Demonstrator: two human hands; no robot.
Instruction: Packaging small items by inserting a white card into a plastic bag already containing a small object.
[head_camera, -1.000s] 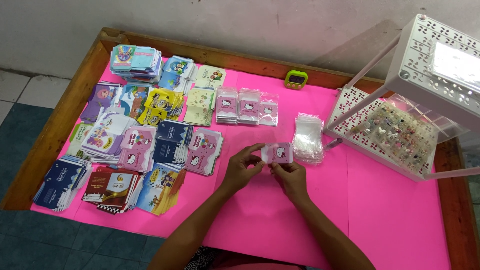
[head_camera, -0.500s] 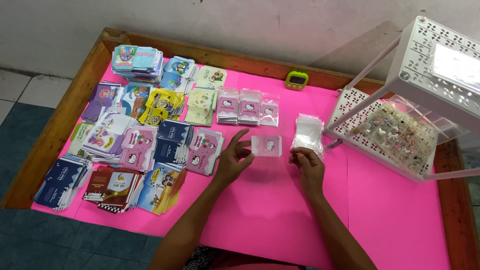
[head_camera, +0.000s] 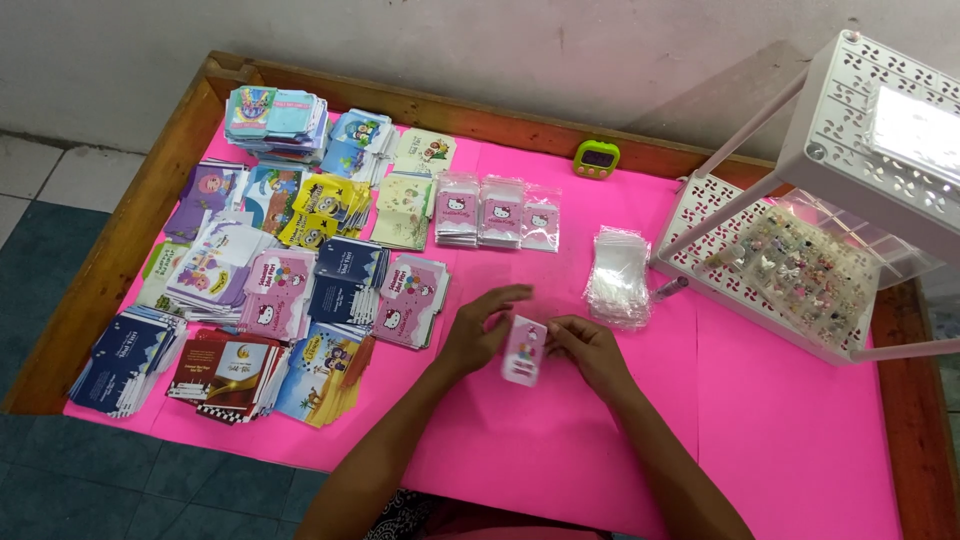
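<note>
We see two hands over a bright pink table top with a brown wooden rim. The left hand and the right hand both pinch one small pink card between them. The card is tall, with little coloured dots on it, and it sits in the air just above the pink top, in the middle near the front.

To the left lie many piles of small cards: blue ones, yellow ones, pink ones and a dark red pile. Behind the hands stand three small pink packets in a row. A stack of clear bags lies just right of the hands. A small green timer sits at the back rim. A white rack with holes stands at the right.
</note>
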